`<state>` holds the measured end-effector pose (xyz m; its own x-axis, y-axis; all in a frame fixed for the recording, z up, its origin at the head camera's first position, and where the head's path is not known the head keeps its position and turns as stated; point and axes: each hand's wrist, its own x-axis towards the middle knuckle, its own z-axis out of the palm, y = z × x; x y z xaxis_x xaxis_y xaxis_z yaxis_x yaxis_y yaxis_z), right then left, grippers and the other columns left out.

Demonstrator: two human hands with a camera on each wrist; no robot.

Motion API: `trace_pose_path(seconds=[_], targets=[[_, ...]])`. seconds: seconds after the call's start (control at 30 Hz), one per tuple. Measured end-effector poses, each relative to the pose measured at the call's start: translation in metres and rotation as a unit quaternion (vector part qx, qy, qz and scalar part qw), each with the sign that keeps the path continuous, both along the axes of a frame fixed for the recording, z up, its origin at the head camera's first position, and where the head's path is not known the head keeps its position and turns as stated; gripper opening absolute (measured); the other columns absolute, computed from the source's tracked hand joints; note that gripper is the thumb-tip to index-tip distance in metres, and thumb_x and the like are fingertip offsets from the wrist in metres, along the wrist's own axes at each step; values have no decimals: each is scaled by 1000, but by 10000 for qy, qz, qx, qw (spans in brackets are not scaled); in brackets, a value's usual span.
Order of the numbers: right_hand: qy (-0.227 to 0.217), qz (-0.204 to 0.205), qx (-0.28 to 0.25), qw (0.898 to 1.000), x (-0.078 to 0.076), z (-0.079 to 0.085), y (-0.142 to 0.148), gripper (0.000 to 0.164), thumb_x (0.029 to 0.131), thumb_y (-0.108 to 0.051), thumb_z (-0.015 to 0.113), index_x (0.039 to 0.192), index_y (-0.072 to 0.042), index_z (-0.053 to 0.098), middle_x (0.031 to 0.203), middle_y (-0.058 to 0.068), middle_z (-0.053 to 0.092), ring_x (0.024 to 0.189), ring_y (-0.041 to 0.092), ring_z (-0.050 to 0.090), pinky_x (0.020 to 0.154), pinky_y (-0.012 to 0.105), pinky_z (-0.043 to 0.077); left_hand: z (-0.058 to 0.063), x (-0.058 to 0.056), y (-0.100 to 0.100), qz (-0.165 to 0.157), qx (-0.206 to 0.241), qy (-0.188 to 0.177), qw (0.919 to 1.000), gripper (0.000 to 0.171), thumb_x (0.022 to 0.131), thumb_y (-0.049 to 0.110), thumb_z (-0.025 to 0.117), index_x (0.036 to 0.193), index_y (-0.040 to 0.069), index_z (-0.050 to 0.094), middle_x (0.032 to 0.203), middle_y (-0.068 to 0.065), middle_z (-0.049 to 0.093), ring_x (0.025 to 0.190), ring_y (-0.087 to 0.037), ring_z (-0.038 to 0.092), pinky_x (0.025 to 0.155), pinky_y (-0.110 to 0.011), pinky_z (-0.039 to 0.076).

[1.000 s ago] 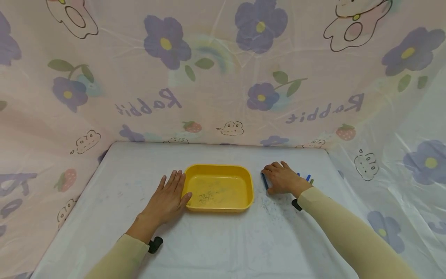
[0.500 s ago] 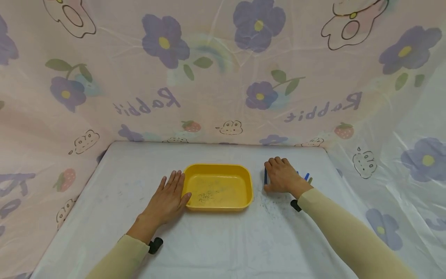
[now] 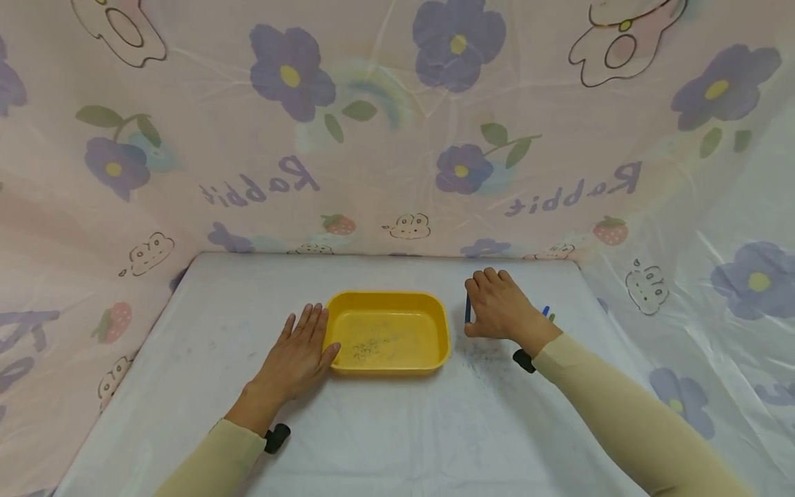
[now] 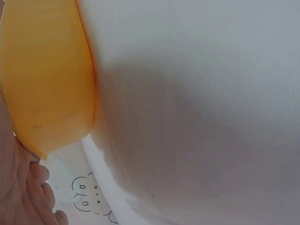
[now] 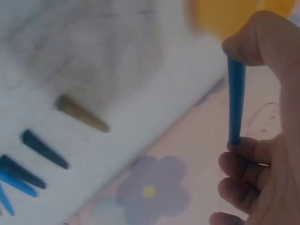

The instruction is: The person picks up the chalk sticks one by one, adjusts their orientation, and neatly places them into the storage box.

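Observation:
My right hand (image 3: 506, 307) pinches a blue crayon-like stick (image 5: 236, 98) by its two ends, thumb at one end and fingertips at the other. In the right wrist view the stick tapers slightly and is lifted over the white table. My left hand (image 3: 298, 352) lies along the left side of a shallow yellow tray (image 3: 388, 371), fingers straight, thumb over the rim at its near left corner. The tray holds no sticks, only dark specks and smudges on its floor. In the left wrist view the tray wall (image 4: 51, 70) is close beside that hand.
More sticks lie on the table right of the tray: an olive one (image 5: 82, 113), dark ones (image 5: 44, 149) and blue ones (image 5: 18, 183). Smudges mark the white tabletop (image 3: 397, 428). A patterned curtain (image 3: 373, 138) stands along the back and sides.
My right hand has gripped the blue stick, turned it more upright in the head view and raised it slightly off the table. The left hand and tray have stayed put.

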<state>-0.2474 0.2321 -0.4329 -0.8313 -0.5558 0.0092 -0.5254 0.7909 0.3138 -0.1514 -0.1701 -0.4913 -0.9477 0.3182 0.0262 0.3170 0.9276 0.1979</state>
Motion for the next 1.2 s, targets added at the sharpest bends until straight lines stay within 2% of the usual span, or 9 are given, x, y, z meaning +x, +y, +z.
trace_pose_path(seconds=[0.2,0.37,0.6,0.8,1.03,1.2], targets=[[84,265,26,9996,9,24,-33,65,81,-60,75,108,-4,57,99,11,53,93,30,45,81,42,41,-1,1,-3,44,-29,11,10000,78,113,47,41,166,-5,18,175,-22,15,164,-38,13,133,-58,10],[53,533,54,9985,13,28,-67,63,82,-62,72,107,-6,56,97,8,52,91,28,44,78,40,39,-2,0,-3,61,-27,58,10000,79,113,48,41,166,-6,18,175,-22,16,164,-38,14,133,-58,10],[51,939,207,9954,17,15,-111,59,83,-60,68,108,-7,59,101,8,58,91,26,48,78,38,43,-4,-1,-1,59,87,124,9999,77,113,46,41,166,-5,19,174,-22,18,163,-38,15,133,-58,10],[-275,861,577,9942,21,-4,-144,68,87,-68,65,118,-9,61,115,7,62,101,26,51,88,39,46,-6,-1,-2,53,128,110,9998,78,113,47,41,166,-5,18,175,-21,16,164,-38,14,133,-58,10],[-680,791,886,9906,25,-20,-166,79,88,-76,64,133,-11,61,129,5,63,121,25,55,110,42,48,-6,-1,0,29,121,108,9999,78,113,48,42,166,-5,20,174,-22,19,163,-38,15,133,-59,12],[-739,852,958,9890,25,-31,-174,80,89,-78,63,134,-12,61,128,4,63,121,23,55,107,40,48,-6,-1,1,31,29,160,9999,78,113,47,42,165,-6,20,174,-22,20,163,-38,16,133,-58,13]])
